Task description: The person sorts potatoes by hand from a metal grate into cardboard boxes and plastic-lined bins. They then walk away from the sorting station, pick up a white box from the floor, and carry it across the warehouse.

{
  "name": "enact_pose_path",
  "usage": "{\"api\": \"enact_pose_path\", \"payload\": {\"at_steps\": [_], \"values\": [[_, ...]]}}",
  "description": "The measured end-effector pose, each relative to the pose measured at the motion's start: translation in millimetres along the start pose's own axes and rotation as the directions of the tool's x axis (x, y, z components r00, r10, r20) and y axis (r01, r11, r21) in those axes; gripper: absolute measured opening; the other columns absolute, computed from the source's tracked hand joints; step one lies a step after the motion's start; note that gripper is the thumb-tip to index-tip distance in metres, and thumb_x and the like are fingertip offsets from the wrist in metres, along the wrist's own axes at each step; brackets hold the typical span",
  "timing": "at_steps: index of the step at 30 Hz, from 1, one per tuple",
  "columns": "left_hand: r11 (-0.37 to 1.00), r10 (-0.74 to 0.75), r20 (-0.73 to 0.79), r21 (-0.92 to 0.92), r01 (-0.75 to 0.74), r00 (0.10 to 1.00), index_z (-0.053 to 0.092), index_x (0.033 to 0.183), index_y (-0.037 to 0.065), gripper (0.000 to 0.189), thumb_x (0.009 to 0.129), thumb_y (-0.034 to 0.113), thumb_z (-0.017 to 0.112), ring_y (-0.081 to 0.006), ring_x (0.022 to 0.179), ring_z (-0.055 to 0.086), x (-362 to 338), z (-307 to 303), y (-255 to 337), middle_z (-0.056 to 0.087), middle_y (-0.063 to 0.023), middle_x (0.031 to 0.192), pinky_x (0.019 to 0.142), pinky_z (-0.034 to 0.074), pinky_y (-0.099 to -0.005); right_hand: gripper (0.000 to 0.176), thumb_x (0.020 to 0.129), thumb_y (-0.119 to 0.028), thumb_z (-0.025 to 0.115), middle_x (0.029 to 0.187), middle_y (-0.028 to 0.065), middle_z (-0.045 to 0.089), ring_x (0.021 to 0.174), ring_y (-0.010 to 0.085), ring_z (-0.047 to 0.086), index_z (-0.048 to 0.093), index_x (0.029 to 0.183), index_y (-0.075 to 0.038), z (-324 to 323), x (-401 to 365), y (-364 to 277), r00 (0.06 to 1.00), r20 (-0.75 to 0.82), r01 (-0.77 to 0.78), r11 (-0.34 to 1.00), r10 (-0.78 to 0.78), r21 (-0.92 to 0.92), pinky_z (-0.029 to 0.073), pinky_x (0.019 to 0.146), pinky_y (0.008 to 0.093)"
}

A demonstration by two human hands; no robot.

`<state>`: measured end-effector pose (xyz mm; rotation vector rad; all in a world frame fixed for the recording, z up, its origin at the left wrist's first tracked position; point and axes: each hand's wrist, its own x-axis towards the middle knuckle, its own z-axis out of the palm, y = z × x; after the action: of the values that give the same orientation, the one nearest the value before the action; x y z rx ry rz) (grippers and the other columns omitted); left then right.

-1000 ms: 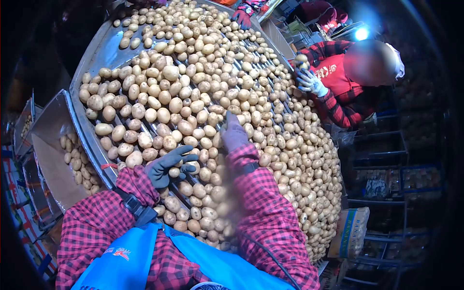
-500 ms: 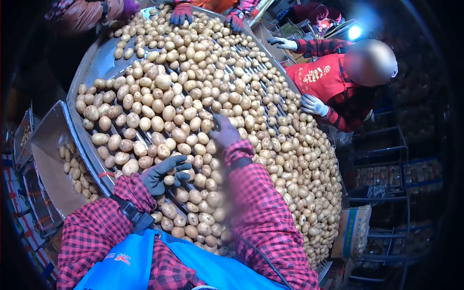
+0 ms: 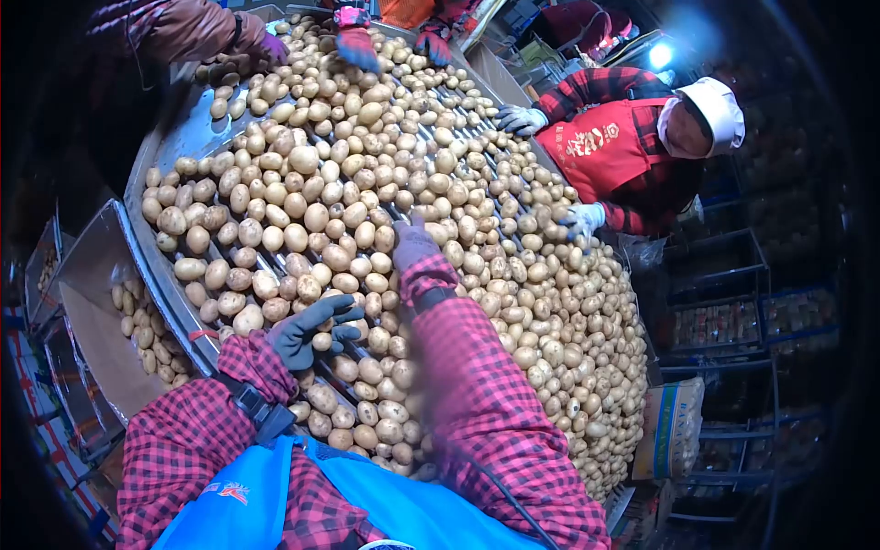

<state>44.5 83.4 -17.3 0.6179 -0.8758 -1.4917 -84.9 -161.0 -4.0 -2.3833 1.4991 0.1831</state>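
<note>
My left hand (image 3: 317, 332), in a dark grey-green glove, rests low over the pile of potatoes (image 3: 367, 197) near the left edge of a metal sorting table. Its fingers curl around a small potato (image 3: 322, 342) that shows between them. Farther out, my right hand (image 3: 415, 246), in a purplish glove, reaches over the middle of the pile. Its fingers are stretched out and touch potatoes there, slightly blurred. Potatoes on bars surround both hands, with dark gaps between some bars.
The table's metal rim (image 3: 139, 215) runs along the left. Beyond it a cardboard box (image 3: 101, 302) holds potatoes. Opposite, a co-worker in a red apron (image 3: 596, 142) has white-gloved hands on the pile. Other gloved hands work at the far end. A carton (image 3: 667, 429) stands at right.
My right hand has shifted slightly left across the potatoes; my left hand has stayed put. The co-worker's gloved hands have come down onto the pile, and hands at the far end have moved.
</note>
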Motion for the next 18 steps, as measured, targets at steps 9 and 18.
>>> {"api": "enact_pose_path", "payload": {"at_steps": [9, 18], "values": [[0.658, -0.251, 0.052, -0.723, 0.21, 0.967, 0.032, 0.15, 0.012, 0.055, 0.102, 0.034, 0.046, -0.0298, 0.125, 0.05, 13.7, -30.0, -29.6, 0.039, -0.0148, 0.149, 0.099, 0.047, -0.04, 0.038, 0.068, -0.012, 0.075, 0.115, 0.0151, 0.059, 0.109, 0.031, 0.059, 0.07, 0.106, -0.006, 9.6, -3.5, 37.2, 0.918, -0.336, 0.329, 0.876, -0.21, 0.352, 0.048, 0.095, 0.0374], [0.597, -0.157, 0.02, -0.795, 0.111, 0.987, 0.033, 0.148, 0.011, 0.057, 0.104, 0.047, 0.035, -0.0224, 0.122, 0.054, 13.7, -28.7, -40.7, 0.05, -0.0103, 0.14, 0.102, 0.045, -0.0432, 0.051, 0.077, -0.011, 0.07, 0.134, 0.0221, 0.049, 0.118, 0.0406, 0.052, 0.057, 0.126, -0.008, 24.3, -150.3, -65.5, 0.89, -0.266, 0.453, 0.789, -0.371, 0.415, 0.043, 0.101, 0.0446]]}}
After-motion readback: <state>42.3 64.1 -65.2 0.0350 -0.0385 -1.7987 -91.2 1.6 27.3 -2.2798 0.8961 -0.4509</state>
